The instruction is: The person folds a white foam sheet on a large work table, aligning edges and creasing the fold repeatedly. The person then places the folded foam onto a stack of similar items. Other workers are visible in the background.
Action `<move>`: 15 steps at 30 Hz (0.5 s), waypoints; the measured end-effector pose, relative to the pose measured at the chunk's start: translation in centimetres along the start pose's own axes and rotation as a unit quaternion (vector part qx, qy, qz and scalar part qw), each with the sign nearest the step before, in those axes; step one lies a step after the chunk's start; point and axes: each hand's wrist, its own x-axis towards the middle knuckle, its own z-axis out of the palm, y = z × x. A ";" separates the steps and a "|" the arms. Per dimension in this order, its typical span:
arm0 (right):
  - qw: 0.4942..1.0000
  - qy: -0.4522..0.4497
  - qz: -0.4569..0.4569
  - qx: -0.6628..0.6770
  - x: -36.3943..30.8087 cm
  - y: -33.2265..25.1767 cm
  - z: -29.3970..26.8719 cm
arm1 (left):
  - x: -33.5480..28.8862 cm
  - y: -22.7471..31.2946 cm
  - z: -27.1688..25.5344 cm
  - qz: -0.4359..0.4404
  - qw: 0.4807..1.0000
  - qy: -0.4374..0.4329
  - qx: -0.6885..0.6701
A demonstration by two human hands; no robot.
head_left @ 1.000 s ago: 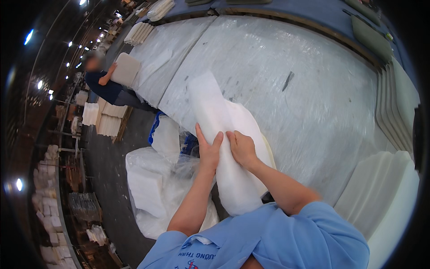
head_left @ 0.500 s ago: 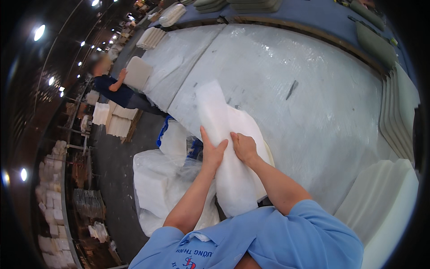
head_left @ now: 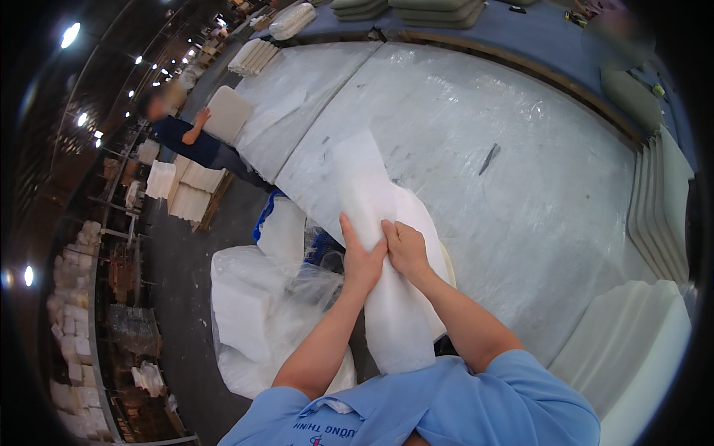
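A long strip of white wadding (head_left: 398, 323) runs from my chest out over the table. My left hand (head_left: 363, 260) grips its left side, the thumb reaching across the top. From the right, my right hand (head_left: 407, 251) pinches the wadding, and the fingers of both hands nearly touch. Under and beside the strip lies a rounded white pad (head_left: 420, 215) with a yellowish edge showing at its right. My hands cover the middle of the strip, and its near end rests against my shirt.
The table (head_left: 513, 171) is wrapped in clear plastic. On its right stand grey-green cushions (head_left: 654, 215) and a white foam stack (head_left: 625, 349). A plastic bag of white pieces (head_left: 249, 312) sits at lower left. Beyond, a person (head_left: 190, 141) holds a pale cushion (head_left: 227, 115).
My left hand has moved right and slightly down, closer to my right hand. The wadding is squeezed narrower between them. The view has shifted slightly.
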 end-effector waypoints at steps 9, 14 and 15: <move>0.954 0.022 -0.022 -0.298 2.6 17.2 -1.1 | 0.2 0.3 0.0 0.054 0.998 -0.006 0.036; 0.981 0.079 0.075 -0.162 -1.1 20.0 -2.1 | 0.4 1.5 0.2 -0.001 1.000 -0.018 -0.023; 0.983 0.141 0.023 -0.114 -0.2 19.6 -2.2 | 0.3 1.3 0.5 0.007 1.000 -0.019 -0.011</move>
